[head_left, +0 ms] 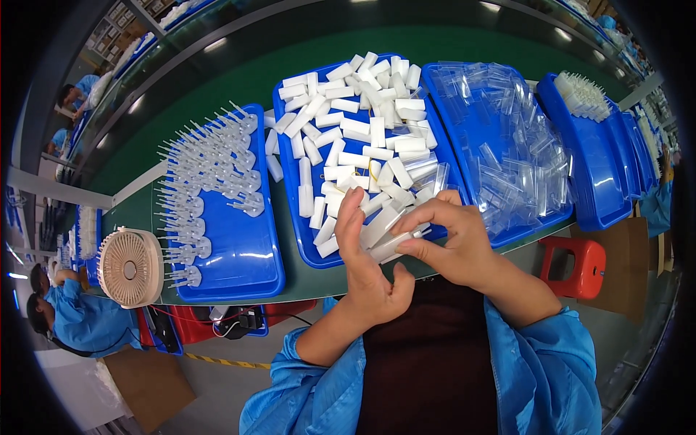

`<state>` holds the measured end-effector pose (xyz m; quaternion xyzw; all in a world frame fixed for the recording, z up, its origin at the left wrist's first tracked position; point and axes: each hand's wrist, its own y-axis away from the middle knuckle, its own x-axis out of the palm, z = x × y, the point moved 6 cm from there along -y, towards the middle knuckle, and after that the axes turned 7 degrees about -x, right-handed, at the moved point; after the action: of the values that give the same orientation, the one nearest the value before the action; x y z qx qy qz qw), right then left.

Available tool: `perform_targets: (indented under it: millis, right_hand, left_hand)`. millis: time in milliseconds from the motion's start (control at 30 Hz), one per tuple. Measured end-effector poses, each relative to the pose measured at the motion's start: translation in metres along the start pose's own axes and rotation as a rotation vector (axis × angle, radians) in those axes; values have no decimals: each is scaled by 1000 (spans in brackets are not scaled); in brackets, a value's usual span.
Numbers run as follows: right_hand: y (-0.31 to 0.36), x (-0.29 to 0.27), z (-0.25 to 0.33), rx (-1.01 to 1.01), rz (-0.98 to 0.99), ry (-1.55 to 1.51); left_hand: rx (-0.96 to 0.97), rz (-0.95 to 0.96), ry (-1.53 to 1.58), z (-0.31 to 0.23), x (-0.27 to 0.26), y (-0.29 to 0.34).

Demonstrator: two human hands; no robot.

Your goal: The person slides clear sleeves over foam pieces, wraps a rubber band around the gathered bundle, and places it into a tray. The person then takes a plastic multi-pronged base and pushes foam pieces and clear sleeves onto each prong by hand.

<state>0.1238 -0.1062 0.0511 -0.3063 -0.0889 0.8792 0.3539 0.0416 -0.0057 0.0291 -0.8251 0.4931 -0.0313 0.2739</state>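
Observation:
Over the near edge of a blue tray (305, 245) heaped with white rectangular blocks (355, 127), my two hands are close together. My right hand (457, 239) pinches a slim white piece (395, 245) between thumb and fingers; a small pale tip shows by the fingertips. My left hand (366, 272) faces it with fingers stretched up and thumb apart. The white piece's left end reaches toward the left palm; whether it touches cannot be made out. Behind it, another white block (380, 228) shows between the hands.
Left, a blue tray (239, 272) holds clear plastic pieces with thin stems; a beige fan (130, 268) stands beside it. Right, one blue tray (478, 109) holds clear plastic sleeves, and stacked blue trays (598, 174) follow. A red stool (580, 268) is below right. Co-workers sit far left.

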Motion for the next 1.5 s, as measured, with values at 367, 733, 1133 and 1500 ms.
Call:
perform_targets:
  millis: [367,733,1133,1500]
  right_hand:
    - [-4,-14,38,-251,324,6]
    - [-88,9,-8,-480,546,417]
    - [-125,34,-49,-344,894,593]
    - [-105,-11,-3,-166,449,119]
  left_hand:
    - [-685,350,989,10,-8,12]
    - [-763,561,1055,27,-2,25]
    - [-680,292,1193,30,-19,3]
    - [-711,164,966,38,-15,-4]
